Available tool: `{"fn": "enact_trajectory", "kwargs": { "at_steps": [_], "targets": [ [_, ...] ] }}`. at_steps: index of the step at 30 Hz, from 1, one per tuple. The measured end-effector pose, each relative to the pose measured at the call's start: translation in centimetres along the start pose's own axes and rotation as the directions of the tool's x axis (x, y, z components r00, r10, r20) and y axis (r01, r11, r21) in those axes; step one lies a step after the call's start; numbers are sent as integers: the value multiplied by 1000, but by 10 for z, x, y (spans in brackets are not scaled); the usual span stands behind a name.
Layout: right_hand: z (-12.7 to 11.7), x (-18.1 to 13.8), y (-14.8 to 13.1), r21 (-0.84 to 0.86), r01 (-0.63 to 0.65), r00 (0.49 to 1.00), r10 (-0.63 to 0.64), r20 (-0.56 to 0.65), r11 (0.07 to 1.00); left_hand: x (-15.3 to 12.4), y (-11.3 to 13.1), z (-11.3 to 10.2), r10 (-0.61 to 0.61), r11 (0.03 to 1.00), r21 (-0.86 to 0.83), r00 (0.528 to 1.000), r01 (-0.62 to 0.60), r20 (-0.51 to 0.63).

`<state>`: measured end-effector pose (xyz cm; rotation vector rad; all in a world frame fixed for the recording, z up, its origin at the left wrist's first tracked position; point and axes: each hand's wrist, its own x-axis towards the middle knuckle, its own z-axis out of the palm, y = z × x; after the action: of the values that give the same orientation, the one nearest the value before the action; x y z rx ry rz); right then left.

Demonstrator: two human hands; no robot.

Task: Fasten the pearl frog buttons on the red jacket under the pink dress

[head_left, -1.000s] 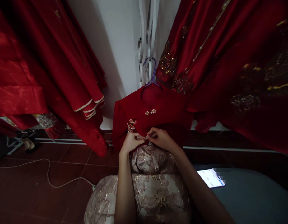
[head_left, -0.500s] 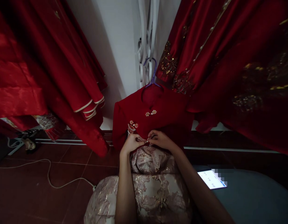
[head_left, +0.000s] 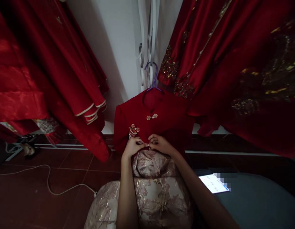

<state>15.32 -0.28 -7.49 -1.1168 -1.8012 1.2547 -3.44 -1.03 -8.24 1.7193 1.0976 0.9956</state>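
Note:
A small red garment hangs on a purple hanger against the white wall. It has a pearl clasp near the collar and a beaded tassel ornament lower left. My left hand and my right hand meet at the garment's front below the clasp. Both pinch a small pearl fastening between their fingertips. Under my forearms lies pale pink and gold brocade fabric.
Long red robes hang at the left; red robes with gold embroidery hang at the right. A lit phone rests on a grey cushion. A white cable trails over the dark red tile floor.
Both hands have stayed pinched together at the garment's front, with small finger movements. The view has shifted slightly, so the garment sits a little to the left.

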Motion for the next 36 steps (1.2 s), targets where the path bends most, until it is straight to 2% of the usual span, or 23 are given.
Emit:
{"fn": "enact_trajectory", "kwargs": {
  "at_steps": [5, 7, 9, 11, 14, 16, 18, 22, 27, 29, 33, 36],
  "targets": [
    [5, 3, 6, 177, -13, 1000, 18, -24, 984, 0, 1, 6, -77, 993, -97, 995, 70, -70],
    [10, 5, 9, 218, -33, 996, 49, -69, 975, -3, 3, 12, -73, 996, -53, 991, 67, -114],
    [14, 6, 11, 216, -33, 989, 63, -136, 976, -8, 5, 20, -42, 997, 49, 975, 54, -219],
    [14, 5, 10, 173, -31, 986, 58, -155, 984, -15, 7, 29, 12, 986, 160, 920, 55, -391],
    [1, -1, 2, 85, -49, 997, 54, -59, 995, -25, 11, 39, 95, 963, 257, 797, 77, -597],
    [-13, -6, -7, 51, -46, 999, 47, -15, 998, -30, 14, 41, 142, 950, 301, 751, 78, -645],
    [-25, -10, -19, 41, -26, 999, 27, -26, 999, -33, 17, 40, 181, 932, 352, 733, 84, -656],
    [-32, -13, -40, 48, 21, 998, -19, -56, 999, -37, 19, 40, 195, 893, 429, 743, 135, -640],
    [-23, -14, -51, -5, 92, 994, -92, -54, 996, -38, 19, 46, 188, 875, 468, 804, 124, -564],
    [-25, -15, -51, -40, 106, 992, -109, -66, 994, -38, 19, 47, 197, 870, 481, 814, 112, -547],
    [-37, -18, -52, -82, 93, 986, -104, -133, 992, -37, 19, 46, 210, 863, 492, 803, 116, -558],
    [-43, -19, -53, -105, 85, 966, -107, -234, 991, -36, 18, 46, 197, 868, 486, 824, 106, -531]
  ]
}}
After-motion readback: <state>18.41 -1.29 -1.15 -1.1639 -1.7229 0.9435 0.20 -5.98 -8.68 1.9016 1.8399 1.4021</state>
